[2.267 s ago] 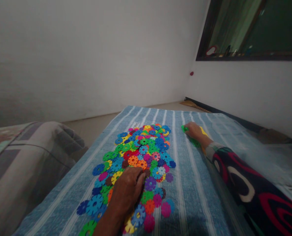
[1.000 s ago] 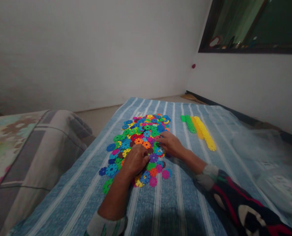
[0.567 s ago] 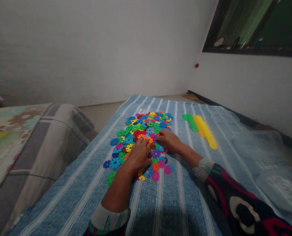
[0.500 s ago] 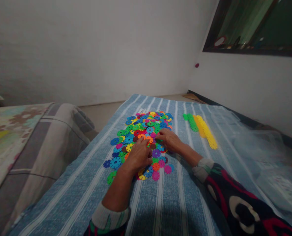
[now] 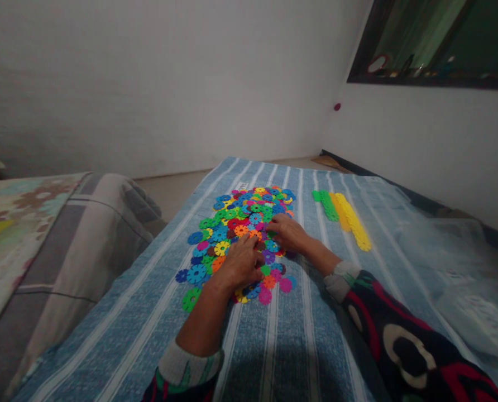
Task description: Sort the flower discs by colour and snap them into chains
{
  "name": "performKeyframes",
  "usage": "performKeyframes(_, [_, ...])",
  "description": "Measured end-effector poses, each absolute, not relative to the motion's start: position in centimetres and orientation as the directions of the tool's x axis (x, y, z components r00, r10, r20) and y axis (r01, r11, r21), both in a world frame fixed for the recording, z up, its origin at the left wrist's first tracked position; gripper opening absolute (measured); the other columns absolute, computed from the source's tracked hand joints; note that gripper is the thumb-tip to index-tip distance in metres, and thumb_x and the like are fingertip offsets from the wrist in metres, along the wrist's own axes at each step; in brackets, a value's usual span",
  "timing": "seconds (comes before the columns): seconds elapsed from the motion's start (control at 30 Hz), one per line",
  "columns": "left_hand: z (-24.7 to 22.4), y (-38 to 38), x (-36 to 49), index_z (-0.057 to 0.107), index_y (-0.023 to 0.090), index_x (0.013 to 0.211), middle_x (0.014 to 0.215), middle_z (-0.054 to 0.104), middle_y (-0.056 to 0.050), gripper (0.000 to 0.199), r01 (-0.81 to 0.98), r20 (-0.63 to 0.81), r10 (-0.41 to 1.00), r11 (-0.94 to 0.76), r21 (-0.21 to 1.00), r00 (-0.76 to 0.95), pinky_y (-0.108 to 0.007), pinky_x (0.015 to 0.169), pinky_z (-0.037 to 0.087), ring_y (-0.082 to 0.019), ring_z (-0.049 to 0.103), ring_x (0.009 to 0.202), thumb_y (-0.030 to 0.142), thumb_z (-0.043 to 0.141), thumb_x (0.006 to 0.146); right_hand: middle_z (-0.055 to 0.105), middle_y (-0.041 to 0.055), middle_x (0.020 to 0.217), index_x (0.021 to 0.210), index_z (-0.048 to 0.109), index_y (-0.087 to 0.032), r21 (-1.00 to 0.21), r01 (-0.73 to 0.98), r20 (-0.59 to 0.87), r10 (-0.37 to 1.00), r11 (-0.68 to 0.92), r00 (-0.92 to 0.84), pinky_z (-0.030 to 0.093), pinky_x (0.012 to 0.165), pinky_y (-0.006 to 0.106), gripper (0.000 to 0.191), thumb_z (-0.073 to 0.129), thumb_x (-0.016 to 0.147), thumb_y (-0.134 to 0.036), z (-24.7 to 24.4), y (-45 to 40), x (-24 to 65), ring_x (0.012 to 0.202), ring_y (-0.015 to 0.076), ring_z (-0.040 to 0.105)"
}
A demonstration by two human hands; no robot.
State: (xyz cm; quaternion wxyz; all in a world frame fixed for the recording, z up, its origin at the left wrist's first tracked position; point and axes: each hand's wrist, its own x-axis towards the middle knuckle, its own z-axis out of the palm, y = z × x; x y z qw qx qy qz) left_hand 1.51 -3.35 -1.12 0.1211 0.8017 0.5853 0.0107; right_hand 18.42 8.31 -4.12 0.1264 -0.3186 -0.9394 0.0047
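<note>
A heap of colourful notched plastic discs [image 5: 221, 248], flower-shaped, lies spread over a blue striped cloth [image 5: 157, 312]. My left hand [image 5: 241, 263] rests palm down on the near middle of the heap, its fingers reaching forward and apart over orange discs. At the heap's right edge is my right hand [image 5: 288, 231], fingers curled in and tips pressed together among the discs. Whatever sits between those fingertips is too small to make out. To the right lie rows of overlapping discs sorted by colour: a green row [image 5: 327, 205], an orange row [image 5: 340, 212] and a yellow row [image 5: 353, 222].
Clear plastic bags or containers [image 5: 445, 240] lie along the cloth's right side. On the left stands a surface draped with a grey plaid cover [image 5: 106, 223] and a floral cloth [image 5: 48, 206]. A pale wall [image 5: 169, 84] rises behind, with a dark-framed window [image 5: 433, 84] at upper right.
My left hand has shifted slightly to the right over the heap. My right hand stays at the right edge, its fingers still curled. The sorted rows look the same.
</note>
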Motion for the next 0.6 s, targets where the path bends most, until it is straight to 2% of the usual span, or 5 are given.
performKeyframes(0.23, [-1.2,-3.3,2.3,0.069,0.017,0.073,0.141,0.047,-0.010,0.009,0.930,-0.104,0.939,-0.300,0.213,0.327,-0.049,0.111,0.032,-0.034,0.034,0.136,0.023,0.073,0.068,0.061,0.0092,0.104,0.104,0.069,-0.019,-0.158,0.625,0.257,0.643,0.765,-0.722,0.039,0.087,0.032,0.026,0.059,0.081,-0.012,-4.6,8.3,18.1,0.101,0.0220,0.051])
performKeyframes(0.43, [-1.0,-3.3,2.3,0.060,0.016,0.059,0.121,0.061,-0.011,0.011,0.890,-0.030,0.958,-0.251,0.380,0.284,-0.042,0.101,0.043,-0.029,0.052,0.119,0.014,0.069,0.065,0.061,0.0077,0.100,0.094,0.068,-0.018,-0.208,0.627,0.305,0.659,0.751,-0.688,0.040,0.087,0.031,0.022,0.058,0.078,-0.008,-4.8,8.0,18.0,0.099,0.0204,0.052])
performKeyframes(0.6, [-1.4,-3.0,1.4,0.055,0.016,0.051,0.116,0.067,-0.008,0.017,0.832,0.009,0.969,-0.215,0.512,0.245,-0.036,0.097,0.045,-0.026,0.056,0.115,0.010,0.066,0.062,0.061,0.0032,0.087,0.075,0.066,-0.018,-0.320,0.618,0.319,0.696,0.718,-0.643,0.040,0.081,0.027,0.012,0.060,0.075,-0.008,-4.6,8.2,18.2,0.088,0.0173,0.053])
